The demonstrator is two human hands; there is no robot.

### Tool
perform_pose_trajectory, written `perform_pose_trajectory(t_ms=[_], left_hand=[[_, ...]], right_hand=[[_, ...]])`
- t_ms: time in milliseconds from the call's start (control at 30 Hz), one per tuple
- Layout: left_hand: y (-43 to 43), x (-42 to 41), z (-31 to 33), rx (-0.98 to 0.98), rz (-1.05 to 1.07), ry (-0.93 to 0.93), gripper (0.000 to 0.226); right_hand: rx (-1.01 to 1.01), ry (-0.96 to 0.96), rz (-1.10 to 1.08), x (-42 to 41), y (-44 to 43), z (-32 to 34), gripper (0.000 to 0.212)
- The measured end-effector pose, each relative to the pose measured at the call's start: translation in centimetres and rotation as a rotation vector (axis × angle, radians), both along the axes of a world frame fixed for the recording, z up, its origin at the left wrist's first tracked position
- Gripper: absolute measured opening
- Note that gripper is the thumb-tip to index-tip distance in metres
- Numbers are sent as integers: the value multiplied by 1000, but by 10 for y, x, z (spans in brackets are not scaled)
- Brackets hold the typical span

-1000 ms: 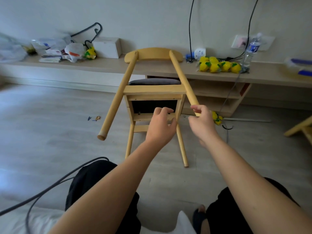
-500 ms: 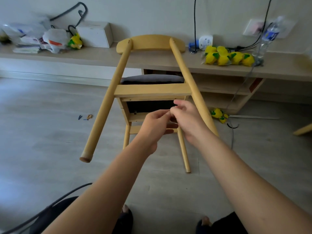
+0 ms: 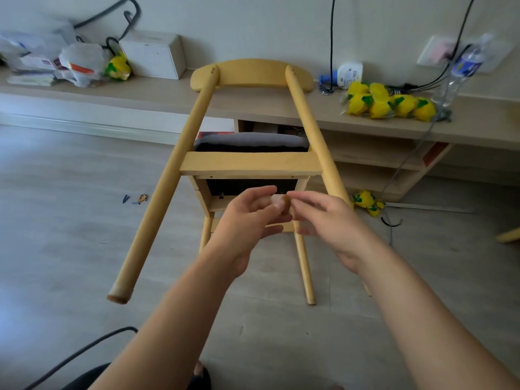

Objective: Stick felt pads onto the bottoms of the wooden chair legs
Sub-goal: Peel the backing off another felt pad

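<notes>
A light wooden chair (image 3: 250,164) is tipped back, its curved backrest (image 3: 251,74) leaning on the low shelf and its legs pointing toward me. The long left leg ends at a brownish tip (image 3: 119,295) that hangs above the floor. My right arm hides the end of the long right leg (image 3: 312,128). In front of the seat's underside, my left hand (image 3: 247,220) and my right hand (image 3: 323,218) meet. Both pinch a small round brown felt pad (image 3: 286,205) between their fingertips.
A long low wooden shelf (image 3: 174,99) runs along the wall with bags, a white box (image 3: 153,53), yellow packets (image 3: 388,104) and a water bottle (image 3: 461,71). Cables hang down the wall. Small scraps (image 3: 138,199) lie on the grey floor at the left. A dark cable (image 3: 84,349) curves near my knees.
My right hand has let go of the long right chair leg and moved left to meet my left hand. Both hands now pinch the felt pad between them.
</notes>
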State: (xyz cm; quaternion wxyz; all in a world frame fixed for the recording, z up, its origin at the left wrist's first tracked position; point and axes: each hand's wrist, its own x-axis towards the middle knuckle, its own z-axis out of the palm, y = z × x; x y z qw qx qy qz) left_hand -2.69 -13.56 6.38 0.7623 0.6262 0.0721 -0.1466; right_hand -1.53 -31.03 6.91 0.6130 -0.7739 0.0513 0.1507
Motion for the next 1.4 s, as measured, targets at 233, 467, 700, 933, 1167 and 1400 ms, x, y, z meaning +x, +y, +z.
perform_pose_trajectory(t_ms=[233, 467, 700, 933, 1167, 1400], left_hand=[[-16, -9, 8, 60, -41, -54, 54], [-19, -17, 12, 126, 3, -166, 50], [-4, -15, 22, 67, -415, -199, 30], [2, -16, 27, 73, -1019, -23, 25], [9, -12, 25, 100, -840, -118, 13], [19, -9, 27, 149, -708, -296, 11]], right_hand=[[105, 3, 108, -7, -13, 15, 28], [193, -74, 185, -10, -36, 20, 21], [163, -47, 447, -7, -75, 30, 37], [59, 171, 890, -12, -64, 32, 15], [136, 169, 813, -10, -56, 28, 11], [84, 54, 720, -9, -50, 28, 11]])
